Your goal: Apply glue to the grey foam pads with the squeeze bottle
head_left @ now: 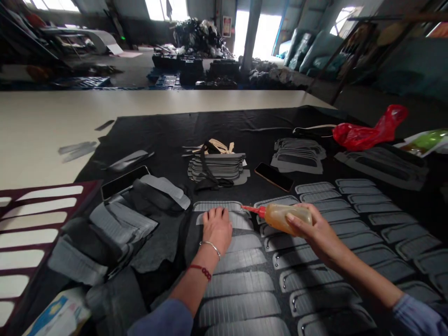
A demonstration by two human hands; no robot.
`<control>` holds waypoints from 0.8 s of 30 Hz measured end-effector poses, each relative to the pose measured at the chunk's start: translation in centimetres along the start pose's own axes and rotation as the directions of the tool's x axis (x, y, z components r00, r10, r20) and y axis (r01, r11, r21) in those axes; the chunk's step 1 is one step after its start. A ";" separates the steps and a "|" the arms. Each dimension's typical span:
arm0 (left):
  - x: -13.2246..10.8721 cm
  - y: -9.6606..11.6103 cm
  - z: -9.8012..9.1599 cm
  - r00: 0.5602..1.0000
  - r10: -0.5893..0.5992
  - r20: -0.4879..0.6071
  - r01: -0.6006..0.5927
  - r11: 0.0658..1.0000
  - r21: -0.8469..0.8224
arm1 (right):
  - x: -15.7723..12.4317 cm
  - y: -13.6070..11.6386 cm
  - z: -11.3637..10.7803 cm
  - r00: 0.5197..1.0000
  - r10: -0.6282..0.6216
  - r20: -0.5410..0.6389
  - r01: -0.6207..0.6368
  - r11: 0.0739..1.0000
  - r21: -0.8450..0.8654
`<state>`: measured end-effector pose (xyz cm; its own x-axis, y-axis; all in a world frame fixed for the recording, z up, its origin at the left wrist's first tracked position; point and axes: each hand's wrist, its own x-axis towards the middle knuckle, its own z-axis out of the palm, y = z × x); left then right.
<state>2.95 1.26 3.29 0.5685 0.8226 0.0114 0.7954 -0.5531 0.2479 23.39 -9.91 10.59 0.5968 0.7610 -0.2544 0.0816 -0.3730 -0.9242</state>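
My right hand (311,228) is wrapped round a clear squeeze bottle (289,219) of amber liquid, tilted so its thin red nozzle points left. The nozzle tip is at the right end of a grey ribbed strip (224,205) with rounded corners. A glossy line runs along that strip's edge. My left hand (217,229) lies palm down with fingers stretched over the strip's lower edge and the grey piece below it. Below stretches a column of similar grey pieces (241,282). To the right, more pieces (318,254) have glossy lines round their edges.
Behind my hands are a tied stack of grey pieces (217,167) and a phone (274,176). Another phone (122,183) lies left, near loose grey piles (121,221). A red plastic bag (373,133) is at the far right, a maroon slotted sheet (45,214) at the left.
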 end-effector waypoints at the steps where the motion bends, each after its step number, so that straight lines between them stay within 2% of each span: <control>1: 0.1 0.1 0.0 1.000 -0.003 0.005 0.003 1.000 0.012 | 0.1 0.3 0.1 1.000 0.005 0.000 -0.005 1.000 0.005; 7: 0.3 0.3 -0.1 0.999 -0.033 0.040 0.031 0.998 0.060 | 0.2 0.9 0.4 1.000 0.026 0.011 -0.027 0.999 0.046; 15: 1.2 0.8 -0.5 0.997 -0.068 0.024 0.065 0.993 0.095 | 0.0 0.7 0.2 0.999 0.033 0.016 -0.034 0.998 0.055; 24: 1.3 1.0 -0.5 1.000 -0.025 0.006 0.024 0.995 0.095 | 0.3 0.8 0.6 0.998 0.060 0.023 -0.062 0.986 0.152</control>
<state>4.37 1.87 4.00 0.5497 0.8354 -0.0008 0.8253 -0.5429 0.1552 23.17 -9.63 9.64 0.5819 0.7496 -0.3155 -0.0784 -0.3344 -0.9392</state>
